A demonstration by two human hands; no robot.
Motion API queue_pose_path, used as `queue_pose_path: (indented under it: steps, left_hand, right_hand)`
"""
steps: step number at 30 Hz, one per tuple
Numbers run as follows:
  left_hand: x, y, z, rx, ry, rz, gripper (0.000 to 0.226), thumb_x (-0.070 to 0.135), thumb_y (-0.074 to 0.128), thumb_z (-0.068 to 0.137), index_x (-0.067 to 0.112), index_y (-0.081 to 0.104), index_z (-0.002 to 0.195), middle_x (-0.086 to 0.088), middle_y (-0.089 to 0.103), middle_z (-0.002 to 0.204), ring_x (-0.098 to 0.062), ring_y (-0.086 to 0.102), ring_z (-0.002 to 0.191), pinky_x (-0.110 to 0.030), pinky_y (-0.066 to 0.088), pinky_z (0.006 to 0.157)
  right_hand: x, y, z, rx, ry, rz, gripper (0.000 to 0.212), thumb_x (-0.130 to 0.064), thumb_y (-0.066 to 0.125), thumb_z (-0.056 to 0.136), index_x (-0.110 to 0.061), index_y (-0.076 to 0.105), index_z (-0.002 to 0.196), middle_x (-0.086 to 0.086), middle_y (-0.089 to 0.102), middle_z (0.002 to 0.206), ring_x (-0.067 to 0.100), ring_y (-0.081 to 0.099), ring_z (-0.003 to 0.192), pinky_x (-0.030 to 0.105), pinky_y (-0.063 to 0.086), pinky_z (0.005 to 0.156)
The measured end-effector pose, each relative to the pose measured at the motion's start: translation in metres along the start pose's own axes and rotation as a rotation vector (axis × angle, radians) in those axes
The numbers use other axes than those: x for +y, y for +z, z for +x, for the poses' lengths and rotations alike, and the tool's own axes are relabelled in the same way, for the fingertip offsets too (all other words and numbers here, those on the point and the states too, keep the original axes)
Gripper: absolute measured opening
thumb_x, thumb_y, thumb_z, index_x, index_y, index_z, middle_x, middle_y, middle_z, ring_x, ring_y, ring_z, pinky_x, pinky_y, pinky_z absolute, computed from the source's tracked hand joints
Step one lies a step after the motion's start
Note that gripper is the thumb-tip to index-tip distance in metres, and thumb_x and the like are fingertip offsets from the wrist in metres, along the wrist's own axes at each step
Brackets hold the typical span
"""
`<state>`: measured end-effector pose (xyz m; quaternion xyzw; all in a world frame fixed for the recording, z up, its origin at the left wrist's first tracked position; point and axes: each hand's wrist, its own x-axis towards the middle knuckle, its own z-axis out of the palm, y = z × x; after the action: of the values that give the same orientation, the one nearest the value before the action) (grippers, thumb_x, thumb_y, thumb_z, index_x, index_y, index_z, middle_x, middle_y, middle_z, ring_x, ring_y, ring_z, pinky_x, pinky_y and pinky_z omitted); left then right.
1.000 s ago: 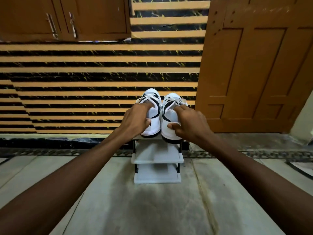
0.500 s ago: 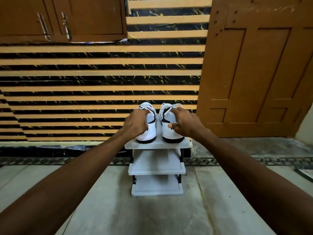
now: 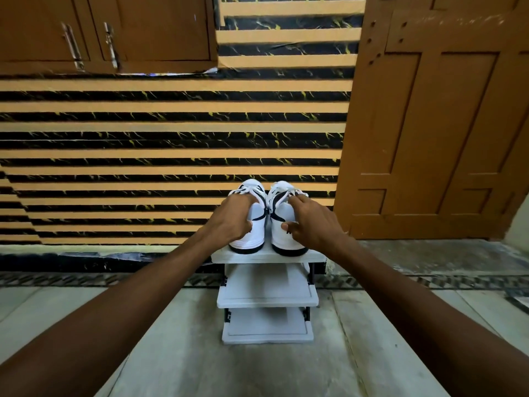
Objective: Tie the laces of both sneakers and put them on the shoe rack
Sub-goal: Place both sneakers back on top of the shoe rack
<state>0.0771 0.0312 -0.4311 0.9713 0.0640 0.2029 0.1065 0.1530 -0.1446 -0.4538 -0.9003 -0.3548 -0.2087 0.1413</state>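
Dim warm indoor light; wide-angle edge bowing; slight overall softness.

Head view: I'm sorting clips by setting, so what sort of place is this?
Probably a home entryway or hall. A small shoe rack stands on the bare floor against a striped wall, beside a wooden door, with wooden cabinets above.
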Motion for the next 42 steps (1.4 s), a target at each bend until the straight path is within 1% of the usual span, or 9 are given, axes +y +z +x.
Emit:
queue_pose_path:
  steps: [3, 12, 15, 19, 25, 29, 32, 36, 42]
  left_hand:
    - [0.002, 0.002, 0.002, -0.005, -0.016, 0.005, 0.044, 0.006, 0.07, 0.077, 0.018, 0.061, 0.118, -0.007, 0.068, 0.115, -0.026, 0.065, 0.101, -0.036, 0.056, 0.081]
    - [0.007, 0.0, 0.001, 0.047, -0.02, -0.087, 0.05, 0.018, 0.078, 0.073, 0.017, 0.06, 0.12, -0.003, 0.061, 0.123, -0.023, 0.056, 0.112, -0.038, 0.052, 0.089]
    - [0.011, 0.002, -0.014, 0.154, -0.023, -0.122, 0.054, 0.02, 0.078, 0.074, 0.022, 0.052, 0.122, -0.002, 0.049, 0.126, -0.022, 0.045, 0.118, -0.037, 0.049, 0.09]
    - [0.016, 0.0, -0.038, 0.247, -0.062, -0.257, 0.053, 0.017, 0.078, 0.073, 0.026, 0.053, 0.119, 0.0, 0.047, 0.124, -0.021, 0.044, 0.117, -0.034, 0.047, 0.089]
    - [0.015, -0.007, -0.046, 0.207, -0.021, -0.112, 0.058, 0.021, 0.075, 0.079, 0.026, 0.048, 0.13, -0.001, 0.046, 0.132, -0.023, 0.045, 0.121, -0.035, 0.045, 0.096]
    - [0.018, -0.005, -0.03, 0.093, -0.042, 0.0, 0.072, 0.03, 0.073, 0.081, 0.023, 0.036, 0.142, -0.006, 0.041, 0.144, -0.029, 0.041, 0.128, -0.043, 0.045, 0.099]
    - [0.018, 0.0, -0.017, 0.019, -0.071, 0.02, 0.07, 0.03, 0.072, 0.082, 0.019, 0.039, 0.142, -0.007, 0.04, 0.147, -0.03, 0.037, 0.134, -0.044, 0.042, 0.104]
    - [0.015, 0.005, -0.01, 0.044, -0.092, 0.005, 0.067, 0.022, 0.073, 0.082, 0.016, 0.042, 0.142, -0.007, 0.045, 0.145, -0.03, 0.037, 0.134, -0.039, 0.037, 0.108]
    - [0.007, 0.009, -0.009, 0.09, -0.087, -0.052, 0.063, 0.012, 0.075, 0.079, 0.016, 0.048, 0.137, -0.006, 0.048, 0.141, -0.03, 0.041, 0.131, -0.037, 0.039, 0.106]
  right_hand:
    - [-0.001, -0.003, 0.002, -0.011, 0.016, -0.014, 0.054, -0.039, 0.066, 0.086, -0.02, 0.046, 0.132, 0.003, 0.054, 0.136, 0.029, 0.061, 0.106, 0.038, 0.051, 0.076]
    - [-0.009, -0.011, 0.001, -0.042, 0.069, -0.007, 0.064, -0.042, 0.068, 0.085, -0.023, 0.04, 0.139, 0.006, 0.045, 0.146, 0.03, 0.057, 0.117, 0.04, 0.051, 0.082]
    - [-0.018, -0.021, -0.016, 0.1, 0.127, 0.006, 0.061, -0.042, 0.069, 0.083, -0.025, 0.043, 0.136, 0.005, 0.05, 0.137, 0.028, 0.054, 0.114, 0.038, 0.051, 0.079]
    - [-0.024, -0.034, -0.048, 0.251, 0.158, 0.249, 0.043, -0.037, 0.067, 0.085, -0.023, 0.057, 0.124, 0.0, 0.063, 0.119, 0.022, 0.058, 0.107, 0.037, 0.052, 0.081]
    - [-0.016, -0.038, -0.065, 0.178, 0.212, 0.351, 0.035, -0.035, 0.066, 0.085, -0.02, 0.063, 0.117, -0.002, 0.068, 0.108, 0.018, 0.061, 0.102, 0.033, 0.05, 0.08]
    - [-0.019, -0.035, -0.049, 0.119, 0.158, 0.206, 0.05, -0.034, 0.068, 0.085, -0.022, 0.052, 0.131, 0.003, 0.06, 0.127, 0.027, 0.053, 0.114, 0.037, 0.048, 0.085]
    - [-0.022, -0.032, -0.028, 0.034, 0.12, 0.063, 0.063, -0.031, 0.069, 0.085, -0.024, 0.04, 0.141, 0.006, 0.048, 0.14, 0.031, 0.047, 0.12, 0.04, 0.049, 0.086]
    - [-0.022, -0.016, -0.007, -0.075, 0.152, 0.028, 0.06, -0.026, 0.065, 0.087, -0.021, 0.039, 0.141, 0.011, 0.046, 0.143, 0.04, 0.048, 0.121, 0.048, 0.05, 0.091]
    - [-0.02, -0.007, -0.002, -0.028, 0.119, 0.113, 0.066, -0.017, 0.068, 0.085, -0.022, 0.039, 0.143, 0.011, 0.052, 0.138, 0.035, 0.056, 0.114, 0.044, 0.051, 0.091]
